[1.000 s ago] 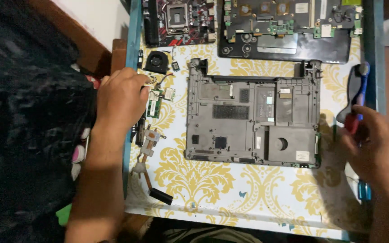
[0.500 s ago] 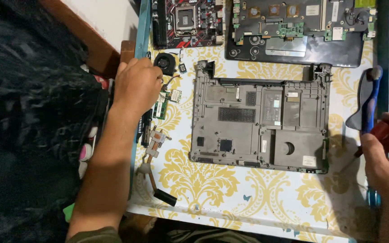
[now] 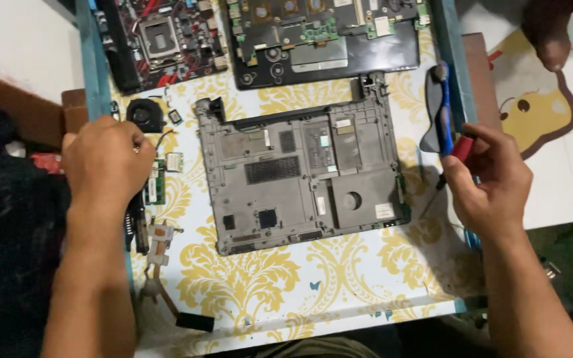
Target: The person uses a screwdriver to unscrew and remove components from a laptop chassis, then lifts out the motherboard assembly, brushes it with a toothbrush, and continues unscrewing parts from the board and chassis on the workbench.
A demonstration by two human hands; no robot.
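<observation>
A grey plastic laptop base shell lies open side up in the middle of the table. My left hand rests closed over small parts at the table's left edge, beside a green circuit card and a round black fan; what it grips is hidden. My right hand is to the right of the shell, shut on a red-handled screwdriver whose thin shaft points down-left to the table.
Two bare motherboards, a black-and-red one and a dark one, lie at the back. A blue-and-grey tool lies by my right hand. A copper heat pipe sits front left. The white-and-gold patterned table has blue edges. Another person's foot is top right.
The view has shifted, so everything sits further left and lower. My right hand has come in toward the shell with the screwdriver. My left hand stays on the small parts.
</observation>
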